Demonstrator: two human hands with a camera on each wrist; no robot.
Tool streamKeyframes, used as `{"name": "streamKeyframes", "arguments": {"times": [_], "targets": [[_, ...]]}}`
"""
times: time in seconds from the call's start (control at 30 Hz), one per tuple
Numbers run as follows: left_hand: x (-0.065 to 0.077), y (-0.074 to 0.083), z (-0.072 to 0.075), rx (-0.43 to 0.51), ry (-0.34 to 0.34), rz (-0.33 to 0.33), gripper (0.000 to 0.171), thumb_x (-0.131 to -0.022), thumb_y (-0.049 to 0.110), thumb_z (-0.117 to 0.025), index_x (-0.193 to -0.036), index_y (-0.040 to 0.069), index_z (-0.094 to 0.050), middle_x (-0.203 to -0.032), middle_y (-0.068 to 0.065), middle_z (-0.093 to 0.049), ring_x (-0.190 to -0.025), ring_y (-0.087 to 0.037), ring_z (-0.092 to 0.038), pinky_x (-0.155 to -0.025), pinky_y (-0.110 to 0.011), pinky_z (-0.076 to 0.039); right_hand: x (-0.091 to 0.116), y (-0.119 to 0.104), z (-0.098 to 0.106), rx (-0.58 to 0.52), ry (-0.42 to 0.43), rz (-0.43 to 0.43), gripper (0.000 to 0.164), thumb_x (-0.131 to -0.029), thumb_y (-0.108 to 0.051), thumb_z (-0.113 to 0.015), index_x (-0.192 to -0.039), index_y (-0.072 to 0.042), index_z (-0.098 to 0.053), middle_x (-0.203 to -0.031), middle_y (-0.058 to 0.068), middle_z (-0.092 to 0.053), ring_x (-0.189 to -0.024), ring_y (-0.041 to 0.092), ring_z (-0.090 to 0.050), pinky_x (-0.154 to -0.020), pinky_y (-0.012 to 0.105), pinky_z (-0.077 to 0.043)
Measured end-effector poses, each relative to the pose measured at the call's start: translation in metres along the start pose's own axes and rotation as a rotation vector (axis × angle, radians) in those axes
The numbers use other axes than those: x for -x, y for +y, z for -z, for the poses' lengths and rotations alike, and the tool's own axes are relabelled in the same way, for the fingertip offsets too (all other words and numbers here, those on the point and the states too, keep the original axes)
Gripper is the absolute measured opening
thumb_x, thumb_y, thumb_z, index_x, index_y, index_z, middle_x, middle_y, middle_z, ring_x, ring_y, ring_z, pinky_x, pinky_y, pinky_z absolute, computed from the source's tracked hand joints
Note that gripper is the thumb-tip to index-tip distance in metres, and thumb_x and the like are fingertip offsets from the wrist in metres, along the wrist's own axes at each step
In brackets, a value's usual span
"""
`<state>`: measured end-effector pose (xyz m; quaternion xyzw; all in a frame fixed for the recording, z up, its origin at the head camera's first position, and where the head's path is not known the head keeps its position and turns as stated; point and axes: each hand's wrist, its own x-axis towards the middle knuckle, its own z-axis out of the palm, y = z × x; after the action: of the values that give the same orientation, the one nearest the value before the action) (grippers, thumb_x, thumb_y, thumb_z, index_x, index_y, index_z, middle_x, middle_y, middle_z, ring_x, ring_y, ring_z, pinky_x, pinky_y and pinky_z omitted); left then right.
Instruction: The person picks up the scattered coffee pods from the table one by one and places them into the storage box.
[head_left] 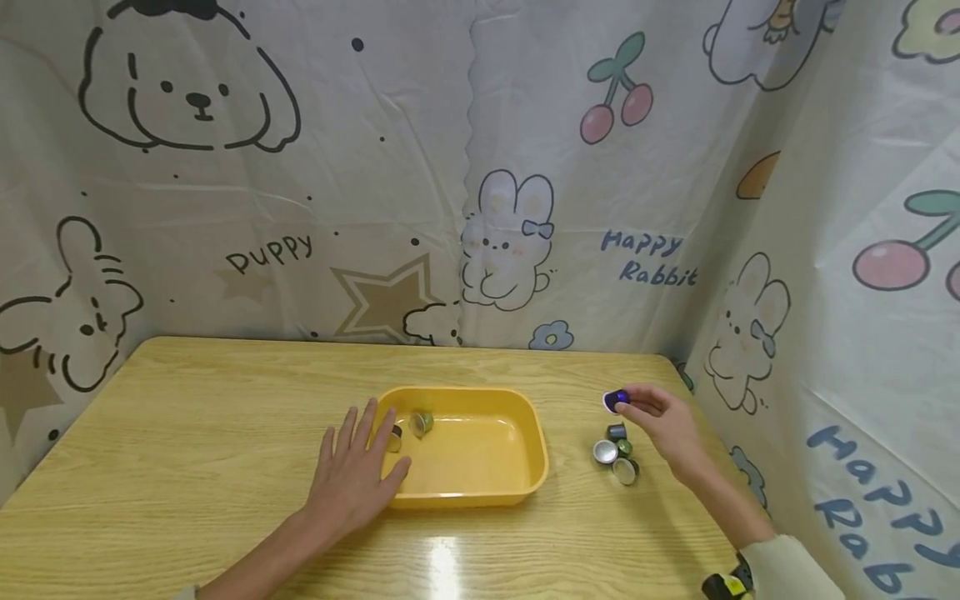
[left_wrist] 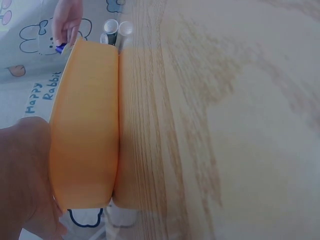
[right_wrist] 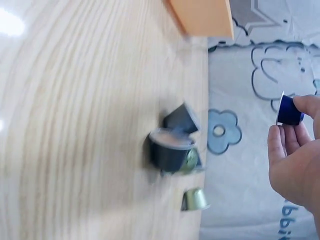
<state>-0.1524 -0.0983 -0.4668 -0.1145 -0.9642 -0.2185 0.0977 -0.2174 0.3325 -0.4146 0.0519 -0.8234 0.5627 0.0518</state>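
Note:
My right hand (head_left: 663,425) pinches a dark blue coffee capsule (head_left: 618,399) between thumb and fingers, held above the table at the right. In the right wrist view the blue capsule (right_wrist: 289,111) shows its pale lid edge facing left. My left hand (head_left: 354,471) rests on the left side of a yellow plastic tray (head_left: 480,454), its fingers straight and spread over the rim. Inside the tray lie a green-gold capsule (head_left: 422,423) and a darker capsule (head_left: 394,439), partly covered by the left fingers.
Below the right hand several capsules cluster on the wooden table (head_left: 225,450): a dark one (head_left: 617,432), a silver-lidded one (head_left: 605,452), a green one (head_left: 624,448) and a pale-lidded one (head_left: 626,471). A printed curtain (head_left: 420,192) hangs behind the table and along its right.

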Motion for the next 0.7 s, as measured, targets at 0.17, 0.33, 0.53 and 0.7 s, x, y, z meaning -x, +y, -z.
{"name": "streamKeyframes", "arguments": {"times": [0.17,0.33,0.53,0.7], "targets": [[0.0,0.0,0.0,0.002,-0.002,0.0,0.07,-0.098,0.041,-0.059,-0.154,0.005,-0.038,-0.16,-0.025,-0.023,-0.144,-0.051,-0.019,-0.107,-0.072,-0.015,-0.005,-0.014,-0.02,-0.027,-0.055,0.055,0.037,-0.092,-0.007,-0.072,-0.12,0.013,-0.059,-0.111,0.02,-0.065,-0.094,0.007,-0.065,-0.082,0.019,-0.052],[0.0,0.0,0.002,0.006,-0.002,-0.002,0.069,-0.098,0.04,-0.058,-0.153,0.004,-0.037,-0.159,-0.025,-0.023,-0.143,-0.051,-0.019,-0.107,-0.072,-0.015,-0.009,-0.02,-0.039,0.01,-0.093,0.106,0.032,-0.091,-0.006,-0.073,-0.117,0.01,-0.063,-0.111,0.021,-0.065,-0.095,0.01,-0.064,-0.084,0.02,-0.052],[0.001,0.001,0.003,0.002,-0.003,-0.002,0.068,-0.099,0.04,-0.057,-0.154,0.004,-0.037,-0.159,-0.025,-0.024,-0.143,-0.051,-0.019,-0.107,-0.072,-0.015,-0.014,-0.026,-0.055,0.004,-0.16,0.122,0.032,-0.089,-0.006,-0.075,-0.116,0.008,-0.064,-0.111,0.022,-0.066,-0.097,0.017,-0.066,-0.085,0.024,-0.053],[0.0,0.0,0.002,0.006,-0.002,-0.001,0.068,-0.098,0.04,-0.057,-0.153,0.004,-0.038,-0.159,-0.025,-0.024,-0.143,-0.051,-0.019,-0.107,-0.072,-0.015,-0.017,-0.034,-0.065,0.024,-0.188,0.111,0.032,-0.089,-0.008,-0.076,-0.116,0.004,-0.065,-0.111,0.018,-0.067,-0.101,0.024,-0.066,-0.086,0.025,-0.053]]}}
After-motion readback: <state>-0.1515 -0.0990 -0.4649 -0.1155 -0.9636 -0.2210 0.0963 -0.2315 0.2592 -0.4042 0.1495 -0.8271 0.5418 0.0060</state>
